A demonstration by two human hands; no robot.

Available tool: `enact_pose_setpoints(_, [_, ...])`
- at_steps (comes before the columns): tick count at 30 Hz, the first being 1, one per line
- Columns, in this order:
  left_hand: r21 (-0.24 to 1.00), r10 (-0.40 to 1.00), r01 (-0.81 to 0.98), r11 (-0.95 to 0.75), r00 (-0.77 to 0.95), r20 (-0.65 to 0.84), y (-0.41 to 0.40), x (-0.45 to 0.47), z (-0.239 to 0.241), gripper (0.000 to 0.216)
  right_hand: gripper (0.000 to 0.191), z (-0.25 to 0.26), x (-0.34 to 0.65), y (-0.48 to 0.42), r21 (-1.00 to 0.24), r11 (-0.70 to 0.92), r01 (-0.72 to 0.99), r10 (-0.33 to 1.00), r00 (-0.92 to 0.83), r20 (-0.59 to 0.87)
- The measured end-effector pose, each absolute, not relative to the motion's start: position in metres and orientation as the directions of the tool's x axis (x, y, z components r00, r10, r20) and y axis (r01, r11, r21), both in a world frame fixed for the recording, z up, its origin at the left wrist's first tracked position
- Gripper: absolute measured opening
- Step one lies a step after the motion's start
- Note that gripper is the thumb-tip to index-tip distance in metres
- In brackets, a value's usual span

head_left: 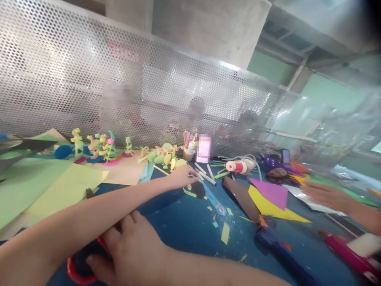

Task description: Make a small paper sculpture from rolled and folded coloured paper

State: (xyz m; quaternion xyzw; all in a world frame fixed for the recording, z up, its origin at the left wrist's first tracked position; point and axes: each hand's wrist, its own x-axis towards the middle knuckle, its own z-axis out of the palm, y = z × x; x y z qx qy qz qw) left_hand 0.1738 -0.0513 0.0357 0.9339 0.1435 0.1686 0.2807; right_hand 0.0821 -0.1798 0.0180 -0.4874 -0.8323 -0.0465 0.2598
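My left hand point(182, 176) reaches far across the blue table point(184, 230). Its fingers are pinched together over a black paper piece point(199, 189), beside several white sticks point(205, 176); what they hold is too small to make out. Close to me, my right hand point(131, 246) curls over red-handled scissors point(76, 271), of which only the handle loops show. A blue strip with small marks point(214, 201) lies just right of my left hand, among scattered paper scraps.
Another person's hand point(327, 196) rests on paper at the right. Purple point(270, 192), yellow point(269, 207) and brown point(240, 195) paper lie mid-table, with green and yellow sheets point(44, 186) at left. Paper figures point(102, 149), a pen cup point(188, 153) and a perforated metal screen point(89, 79) line the back.
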Motion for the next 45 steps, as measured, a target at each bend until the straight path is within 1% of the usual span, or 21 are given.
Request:
enact_pose_setpoints(2, [0.538, 0.340, 0.168, -0.826, 0.910, 0.238, -0.054, 0.165, 0.036, 0.027, 0.045, 0.018, 0.082, -0.179, -0.147, 0.530, 0.835, 0.779, -0.412, 0.473])
enact_pose_setpoints(5, [0.475, 0.301, 0.176, -0.862, 0.932, 0.202, -0.058, 0.153, 0.033, 0.044, 0.042, 0.017, 0.081, -0.180, -0.121, 0.506, 0.854, 0.797, -0.409, 0.443])
enact_pose_setpoints(6, [0.436, 0.282, 0.177, -0.882, 0.940, 0.191, -0.059, 0.150, 0.031, 0.045, 0.041, 0.016, 0.080, -0.180, -0.113, 0.495, 0.861, 0.804, -0.405, 0.436])
enact_pose_setpoints(7, [0.407, 0.267, 0.177, -0.896, 0.948, 0.176, -0.060, 0.147, 0.029, 0.041, 0.041, 0.015, 0.080, -0.181, -0.105, 0.488, 0.866, 0.808, -0.402, 0.431])
enact_pose_setpoints(8, [0.385, 0.253, 0.175, -0.906, 0.954, 0.160, -0.061, 0.145, 0.029, 0.031, 0.041, 0.015, 0.080, -0.181, -0.097, 0.485, 0.869, 0.809, -0.403, 0.429])
enact_pose_setpoints(10, [0.380, 0.235, 0.171, -0.909, 0.963, 0.132, -0.062, 0.142, 0.028, 0.013, 0.042, 0.015, 0.080, -0.183, -0.079, 0.487, 0.870, 0.802, -0.410, 0.435])
enact_pose_setpoints(11, [0.387, 0.228, 0.166, -0.907, 0.966, 0.121, -0.062, 0.140, 0.029, 0.010, 0.043, 0.015, 0.080, -0.183, -0.070, 0.489, 0.870, 0.797, -0.412, 0.442])
enact_pose_setpoints(13, [0.392, 0.215, 0.156, -0.907, 0.970, 0.111, -0.062, 0.138, 0.031, 0.010, 0.043, 0.016, 0.080, -0.184, -0.051, 0.493, 0.868, 0.786, -0.421, 0.452])
enact_pose_setpoints(16, [0.394, 0.211, 0.149, -0.907, 0.970, 0.118, -0.062, 0.135, 0.032, 0.019, 0.042, 0.017, 0.081, -0.184, -0.038, 0.502, 0.864, 0.780, -0.433, 0.452])
enact_pose_setpoints(20, [0.371, 0.154, 0.087, -0.924, 0.976, 0.155, -0.062, 0.131, 0.030, 0.049, 0.042, 0.017, 0.081, -0.183, -0.015, 0.508, 0.861, 0.777, -0.451, 0.440])
enact_pose_setpoints(22, [0.363, 0.145, 0.078, -0.929, 0.976, 0.162, -0.061, 0.131, 0.029, 0.052, 0.042, 0.017, 0.081, -0.183, 0.012, 0.516, 0.857, 0.768, -0.469, 0.436])
enact_pose_setpoints(25, [0.393, 0.202, 0.127, -0.911, 0.967, 0.155, -0.059, 0.132, 0.027, 0.040, 0.042, 0.018, 0.081, -0.184, 0.035, 0.523, 0.851, 0.760, -0.485, 0.432])
enact_pose_setpoints(29, [0.444, 0.277, 0.188, -0.876, 0.950, 0.144, -0.053, 0.130, 0.026, 0.027, 0.040, 0.020, 0.080, -0.183, 0.007, 0.514, 0.858, 0.786, -0.474, 0.398])
enact_pose_setpoints(36, [0.553, 0.339, 0.202, -0.808, 0.928, 0.157, -0.045, 0.127, 0.025, 0.011, 0.037, 0.022, 0.080, -0.182, 0.000, 0.511, 0.860, 0.785, -0.466, 0.408])
enact_pose_setpoints(41, [0.710, 0.436, 0.218, -0.670, 0.889, 0.139, -0.040, 0.128, 0.022, 0.016, 0.037, 0.023, 0.079, -0.182, 0.001, 0.515, 0.857, 0.771, -0.464, 0.436])
enact_pose_setpoints(45, [0.797, 0.506, 0.226, -0.560, 0.855, 0.113, -0.036, 0.127, 0.020, 0.028, 0.035, 0.023, 0.078, -0.182, 0.003, 0.509, 0.861, 0.772, -0.458, 0.440])
